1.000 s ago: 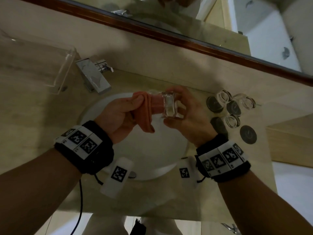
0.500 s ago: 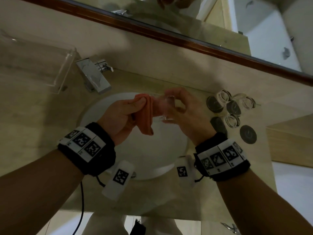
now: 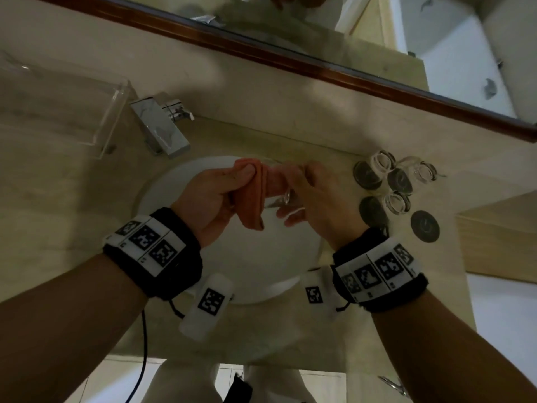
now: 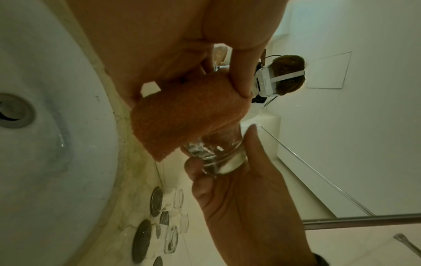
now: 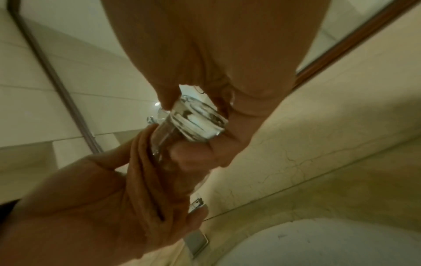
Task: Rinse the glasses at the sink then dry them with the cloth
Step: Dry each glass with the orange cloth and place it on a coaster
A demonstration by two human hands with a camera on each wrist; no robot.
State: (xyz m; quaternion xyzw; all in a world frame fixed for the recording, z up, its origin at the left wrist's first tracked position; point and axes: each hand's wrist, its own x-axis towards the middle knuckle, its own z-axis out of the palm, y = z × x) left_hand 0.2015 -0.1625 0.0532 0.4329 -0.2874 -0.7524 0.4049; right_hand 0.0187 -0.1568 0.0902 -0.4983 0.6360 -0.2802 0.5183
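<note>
Over the white sink basin (image 3: 250, 257) my left hand (image 3: 215, 196) grips an orange cloth (image 3: 255, 196) that is pushed into the mouth of a clear glass (image 3: 286, 196). My right hand (image 3: 316, 199) holds that glass by its thick base, fingertips curled round it. In the left wrist view the cloth (image 4: 182, 115) covers the glass's upper part and the glass base (image 4: 216, 158) sits in the right hand's fingers. The right wrist view has the glass base (image 5: 196, 120) pinched between thumb and fingers, with the cloth (image 5: 154, 171) bunched in the left hand.
Three more clear glasses (image 3: 396, 203) stand among dark round coasters (image 3: 424, 226) on the beige counter right of the basin. A chrome tap (image 3: 162, 129) sits at the back left beside a clear shelf (image 3: 87, 112). A framed mirror (image 3: 348, 39) runs along the wall.
The right hand has turned the glass, so its base now faces away and shows less from above. Both hands shifted slightly; the cloth stays in the glass.
</note>
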